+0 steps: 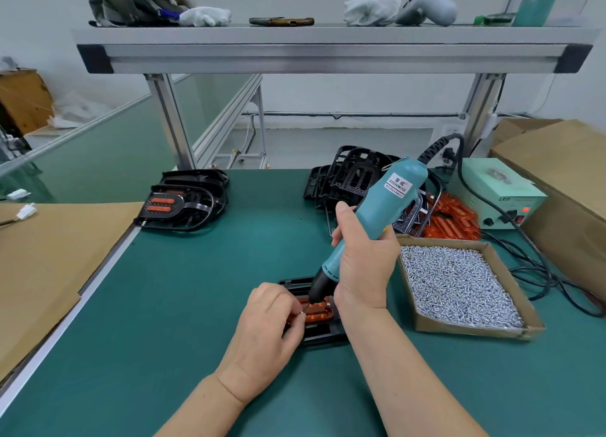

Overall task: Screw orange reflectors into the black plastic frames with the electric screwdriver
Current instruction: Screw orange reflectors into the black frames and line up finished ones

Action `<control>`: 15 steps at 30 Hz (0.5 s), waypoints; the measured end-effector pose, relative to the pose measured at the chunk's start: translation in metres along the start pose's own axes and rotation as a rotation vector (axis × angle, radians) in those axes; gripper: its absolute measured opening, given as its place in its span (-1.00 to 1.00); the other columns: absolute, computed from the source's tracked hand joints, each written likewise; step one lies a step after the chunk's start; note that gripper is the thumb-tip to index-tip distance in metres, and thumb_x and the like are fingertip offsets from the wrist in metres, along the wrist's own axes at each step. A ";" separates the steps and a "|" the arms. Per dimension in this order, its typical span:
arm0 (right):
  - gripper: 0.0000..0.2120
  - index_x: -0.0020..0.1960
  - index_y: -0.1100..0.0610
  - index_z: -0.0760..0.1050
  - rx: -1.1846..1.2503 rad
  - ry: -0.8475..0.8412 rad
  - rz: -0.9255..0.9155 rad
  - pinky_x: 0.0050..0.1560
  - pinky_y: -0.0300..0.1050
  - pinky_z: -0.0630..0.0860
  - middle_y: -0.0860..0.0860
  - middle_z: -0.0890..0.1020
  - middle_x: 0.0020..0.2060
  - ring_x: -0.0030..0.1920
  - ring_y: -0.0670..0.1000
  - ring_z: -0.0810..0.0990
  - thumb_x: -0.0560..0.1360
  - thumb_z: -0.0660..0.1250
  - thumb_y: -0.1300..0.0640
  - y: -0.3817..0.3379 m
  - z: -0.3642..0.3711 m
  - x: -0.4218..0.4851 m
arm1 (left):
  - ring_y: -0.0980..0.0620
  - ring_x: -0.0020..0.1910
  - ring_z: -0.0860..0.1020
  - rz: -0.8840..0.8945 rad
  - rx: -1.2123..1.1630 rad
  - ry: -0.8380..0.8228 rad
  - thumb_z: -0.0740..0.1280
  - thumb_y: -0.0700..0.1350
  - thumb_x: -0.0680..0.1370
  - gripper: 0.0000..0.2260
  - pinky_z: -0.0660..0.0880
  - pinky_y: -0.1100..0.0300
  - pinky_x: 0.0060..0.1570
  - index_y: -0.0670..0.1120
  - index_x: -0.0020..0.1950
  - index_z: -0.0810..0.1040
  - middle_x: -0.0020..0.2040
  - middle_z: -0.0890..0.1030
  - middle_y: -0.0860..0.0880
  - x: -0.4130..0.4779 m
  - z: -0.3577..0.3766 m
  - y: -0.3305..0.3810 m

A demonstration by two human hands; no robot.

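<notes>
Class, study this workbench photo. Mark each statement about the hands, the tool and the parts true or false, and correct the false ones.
1. The right hand grips the teal electric screwdriver. True.
2. The cardboard tray of screws sits left of the hands. False: it sits to their right.
3. The left hand pinches a small screw at the driver's tip. True.
4. The finished frames at far left hold blue reflectors. False: the reflectors are orange.
5. The power supply box shows a red light. True.
</notes>
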State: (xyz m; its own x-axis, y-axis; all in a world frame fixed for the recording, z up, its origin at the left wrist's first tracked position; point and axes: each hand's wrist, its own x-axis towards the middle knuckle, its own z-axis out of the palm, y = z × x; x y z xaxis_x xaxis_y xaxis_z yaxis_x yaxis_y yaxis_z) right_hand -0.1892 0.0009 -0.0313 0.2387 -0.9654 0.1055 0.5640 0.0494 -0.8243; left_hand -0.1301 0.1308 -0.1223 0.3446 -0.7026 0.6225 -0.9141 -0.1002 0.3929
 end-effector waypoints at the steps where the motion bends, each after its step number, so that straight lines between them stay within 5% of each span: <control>1: -0.81 -0.19 0.09 0.50 0.004 0.037 -0.002 -0.39 -0.25 0.45 -0.04 0.53 -0.45 -0.47 -0.09 0.45 0.47 0.49 0.27 0.001 0.001 0.000 | 0.00 -0.12 0.49 0.007 0.008 0.013 0.42 -0.22 0.47 -0.91 0.46 0.08 -0.07 -0.14 -0.18 0.52 -0.15 0.52 0.03 0.000 0.000 0.000; 6: -0.79 -0.21 0.06 0.48 0.023 0.070 0.006 -0.39 -0.28 0.45 -0.02 0.50 -0.46 -0.47 -0.09 0.44 0.47 0.49 0.24 0.002 0.001 -0.002 | -0.05 -0.16 0.50 0.038 0.011 0.066 0.37 -0.12 0.56 -0.83 0.48 0.01 -0.12 -0.15 -0.20 0.52 -0.17 0.53 0.00 0.000 0.001 -0.004; 15: -0.87 -0.23 0.04 0.56 0.063 -0.314 -0.001 -0.32 -0.25 0.44 0.04 0.47 -0.44 -0.43 -0.04 0.41 0.38 0.51 0.13 -0.007 0.001 -0.005 | -0.04 -0.07 0.53 0.063 -0.084 0.022 0.30 -0.14 0.61 -0.84 0.51 0.04 -0.03 -0.20 -0.09 0.56 -0.07 0.55 -0.02 -0.001 0.002 -0.004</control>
State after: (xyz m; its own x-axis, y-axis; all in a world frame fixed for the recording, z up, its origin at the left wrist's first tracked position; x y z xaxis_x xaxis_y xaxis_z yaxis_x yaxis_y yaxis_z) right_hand -0.1939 0.0053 -0.0257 0.4649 -0.8395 0.2811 0.6098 0.0734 -0.7892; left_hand -0.1273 0.1306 -0.1257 0.2920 -0.6901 0.6622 -0.9134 0.0041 0.4070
